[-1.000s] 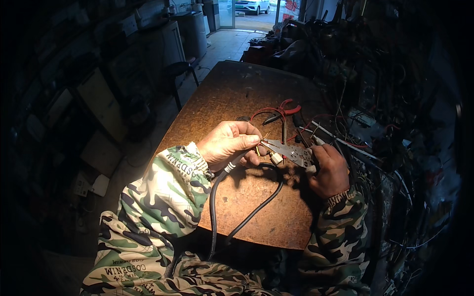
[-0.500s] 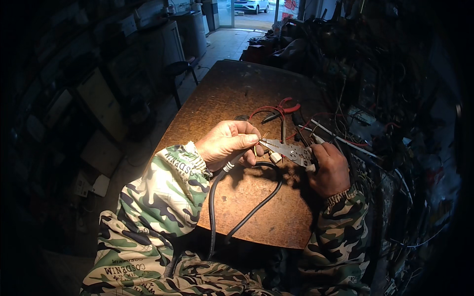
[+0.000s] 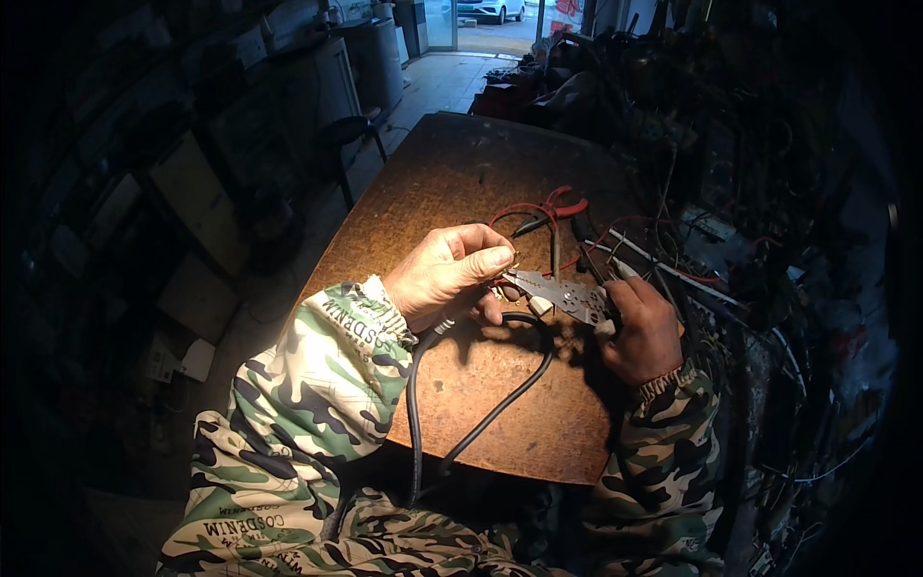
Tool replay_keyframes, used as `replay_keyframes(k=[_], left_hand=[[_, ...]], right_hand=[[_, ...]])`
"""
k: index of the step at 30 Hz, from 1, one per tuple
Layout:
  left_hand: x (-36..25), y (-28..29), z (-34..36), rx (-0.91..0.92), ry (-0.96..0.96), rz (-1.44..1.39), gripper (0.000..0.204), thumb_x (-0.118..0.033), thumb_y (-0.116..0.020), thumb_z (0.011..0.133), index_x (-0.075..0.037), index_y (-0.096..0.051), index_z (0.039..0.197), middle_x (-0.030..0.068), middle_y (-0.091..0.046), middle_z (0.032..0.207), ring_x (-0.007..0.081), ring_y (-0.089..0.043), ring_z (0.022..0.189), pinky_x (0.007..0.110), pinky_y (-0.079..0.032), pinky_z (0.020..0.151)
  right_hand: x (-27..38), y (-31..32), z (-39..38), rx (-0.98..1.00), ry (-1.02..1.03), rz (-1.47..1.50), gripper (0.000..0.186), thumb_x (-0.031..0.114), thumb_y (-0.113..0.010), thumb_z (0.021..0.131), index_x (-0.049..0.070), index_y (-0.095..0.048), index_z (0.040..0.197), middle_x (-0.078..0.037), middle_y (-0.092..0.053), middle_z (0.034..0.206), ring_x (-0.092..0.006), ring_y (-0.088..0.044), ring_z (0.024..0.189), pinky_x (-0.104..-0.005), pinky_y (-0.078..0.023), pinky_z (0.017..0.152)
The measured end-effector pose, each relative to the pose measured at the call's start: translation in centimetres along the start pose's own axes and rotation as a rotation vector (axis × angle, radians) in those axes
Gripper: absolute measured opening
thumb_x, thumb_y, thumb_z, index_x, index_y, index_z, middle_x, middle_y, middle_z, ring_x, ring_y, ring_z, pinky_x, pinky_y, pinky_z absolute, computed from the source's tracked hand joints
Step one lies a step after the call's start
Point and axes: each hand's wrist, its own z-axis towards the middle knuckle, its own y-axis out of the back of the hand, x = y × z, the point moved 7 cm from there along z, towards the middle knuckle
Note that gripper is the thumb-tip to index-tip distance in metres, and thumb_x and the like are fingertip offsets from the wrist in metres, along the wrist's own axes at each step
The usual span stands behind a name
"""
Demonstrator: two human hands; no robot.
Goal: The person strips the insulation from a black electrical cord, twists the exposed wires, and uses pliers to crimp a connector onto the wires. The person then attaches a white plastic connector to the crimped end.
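My left hand (image 3: pixel 447 274) is closed in a pinch on thin wire ends from a black cable (image 3: pixel 414 404), which loops across the lit tabletop. A pale banded sleeve (image 3: pixel 443 326) shows on the cable below it. The metal wire stripper (image 3: pixel 567 298) is gripped in my right hand (image 3: pixel 636 332), its narrow nose at my left fingertips; whether its jaws grip a wire is unclear. A small white connector (image 3: pixel 539 306) is just beneath the stripper. Red-handled pliers (image 3: pixel 567 208) lie farther back among red wires.
The worn wooden table (image 3: pixel 404 221) has tangled cables and white leads (image 3: pixel 663 264) along its right, beside heaped dark parts (image 3: pixel 731 144). A black stool (image 3: pixel 346 139) stands left of the table, cabinets (image 3: pixel 192 202) line the left, and a glass doorway is behind.
My left hand has risen slightly, its thumb now higher and covering more of the wire ends. The stripper and my right hand have barely moved.
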Motion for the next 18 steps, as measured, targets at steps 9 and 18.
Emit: replay_keyframes(k=[9, 18], left_hand=[[0.7, 0.3, 0.4, -0.008, 0.025, -0.054, 0.017, -0.021, -0.068, 0.1, -0.005, -0.063, 0.105, 0.0051, -0.067, 0.088, 0.0208, -0.073, 0.07, 0.03, -0.063, 0.057], [1.5, 0.4, 0.6, -0.001, 0.094, -0.179, 0.017, -0.019, -0.069, 0.098, -0.004, -0.062, 0.103, 0.006, -0.067, 0.086, 0.02, -0.074, 0.068, 0.027, -0.063, 0.058]], right_hand=[[0.4, -0.1, -0.1, 0.05, -0.011, 0.041, 0.05, 0.0, -0.08, 0.061, -0.003, -0.065, 0.108, -0.021, -0.063, 0.095, -0.0426, -0.064, 0.088, -0.047, -0.054, 0.075], [-0.6, -1.3, -0.5, 0.175, -0.068, 0.166, 0.043, 0.007, -0.08, 0.063, -0.002, -0.063, 0.102, -0.02, -0.062, 0.091, -0.0406, -0.064, 0.088, -0.0473, -0.053, 0.077]])
